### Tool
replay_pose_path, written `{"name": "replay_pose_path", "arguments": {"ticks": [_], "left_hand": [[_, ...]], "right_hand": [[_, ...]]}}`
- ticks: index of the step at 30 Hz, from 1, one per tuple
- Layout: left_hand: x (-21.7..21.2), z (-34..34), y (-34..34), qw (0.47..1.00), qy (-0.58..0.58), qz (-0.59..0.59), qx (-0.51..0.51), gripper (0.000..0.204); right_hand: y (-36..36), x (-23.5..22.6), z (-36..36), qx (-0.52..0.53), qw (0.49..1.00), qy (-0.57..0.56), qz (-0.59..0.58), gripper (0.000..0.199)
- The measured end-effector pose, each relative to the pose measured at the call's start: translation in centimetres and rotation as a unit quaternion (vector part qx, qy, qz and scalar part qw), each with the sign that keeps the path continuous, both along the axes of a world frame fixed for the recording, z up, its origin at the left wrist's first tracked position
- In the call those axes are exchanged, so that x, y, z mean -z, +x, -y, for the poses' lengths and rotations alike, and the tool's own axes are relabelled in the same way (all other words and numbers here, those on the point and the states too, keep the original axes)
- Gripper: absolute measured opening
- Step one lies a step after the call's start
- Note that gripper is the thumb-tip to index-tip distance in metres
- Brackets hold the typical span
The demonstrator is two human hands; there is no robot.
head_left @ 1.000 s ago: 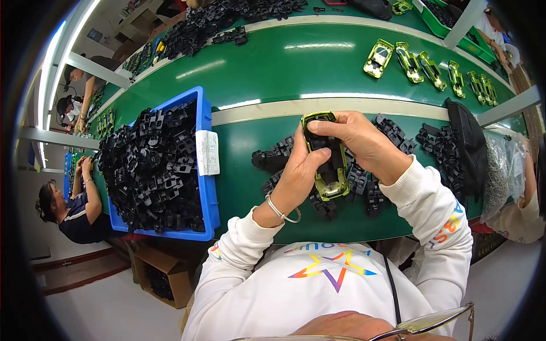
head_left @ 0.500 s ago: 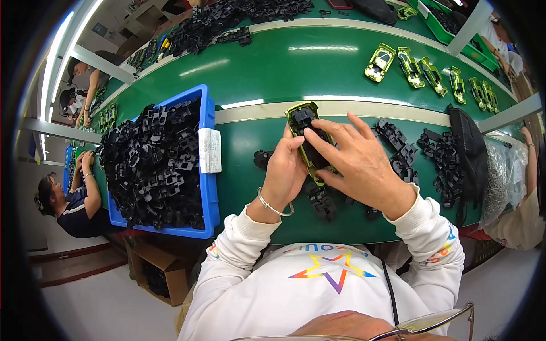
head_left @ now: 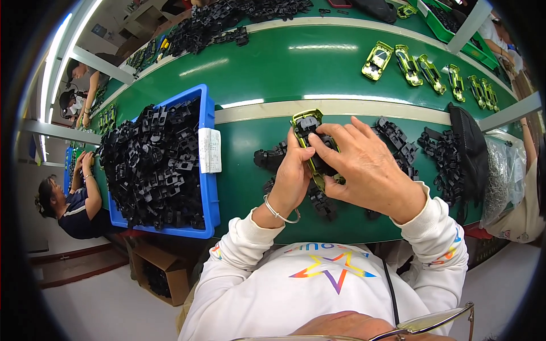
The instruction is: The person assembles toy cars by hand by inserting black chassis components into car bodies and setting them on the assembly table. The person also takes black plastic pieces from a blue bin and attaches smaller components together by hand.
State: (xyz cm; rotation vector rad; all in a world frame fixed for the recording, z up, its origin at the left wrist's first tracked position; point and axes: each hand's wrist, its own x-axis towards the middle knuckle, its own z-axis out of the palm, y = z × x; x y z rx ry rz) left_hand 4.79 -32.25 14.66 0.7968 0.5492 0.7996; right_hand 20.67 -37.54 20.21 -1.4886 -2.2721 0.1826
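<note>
A yellow-green toy car body [head_left: 310, 112] lies hollow side up between my hands above the green bench. Inside it sits a black plastic insert [head_left: 307, 125]. My left hand [head_left: 290, 176] is wrapped round the body's left side, thumb along its edge. My right hand [head_left: 372, 167] reaches over from the right, its fingertips pressed on the insert and its thumb at the near end; the palm hides part of the body. Loose black plastic parts [head_left: 323, 204] lie on the bench beneath and around my hands.
At left a blue crate [head_left: 209, 187] is heaped with black parts. On the green conveyor [head_left: 256, 74], several green car bodies [head_left: 377, 61] stand in a row at right. A black bag [head_left: 469, 153] and a clear bag of screws [head_left: 500, 176] lie rightward. Co-workers [head_left: 74, 199] sit nearby.
Both hands have shifted slightly nearer and to the right with the car body. My left thumb has slid lower on its edge. The car bodies on the conveyor have moved slightly left.
</note>
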Motion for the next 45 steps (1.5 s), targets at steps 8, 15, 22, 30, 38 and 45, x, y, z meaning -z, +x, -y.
{"name": "replay_pose_path", "arguments": {"ticks": [8,15,22,30,38,45], "left_hand": [[0.4,0.2,0.1,0.996,0.051,-0.074,0.003,0.064],[1.4,0.2,0.7,0.996,0.056,-0.063,-0.003,0.059],[0.8,0.4,0.7,0.99,0.119,-0.047,-0.061,0.061],[2.0,0.8,0.4,0.984,0.151,-0.091,-0.018,0.081],[0.6,1.0,0.3,0.964,0.224,-0.144,0.003,0.084],[1.4,0.2,0.2,0.966,0.2,-0.16,0.025,0.08]], "right_hand": [[0.6,-0.7,-0.3,-0.01,1.0,0.0,-0.024,0.056],[0.1,-0.9,0.6,0.011,0.999,-0.035,0.001,0.058],[1.0,0.0,0.0,-0.036,0.996,0.019,-0.084,0.057],[1.5,1.1,-4.3,0.124,0.818,-0.26,-0.498,0.058],[2.3,1.3,-5.8,0.106,0.708,-0.425,-0.555,0.048],[2.1,3.1,-6.5,0.117,0.69,-0.416,-0.581,0.032]]}}
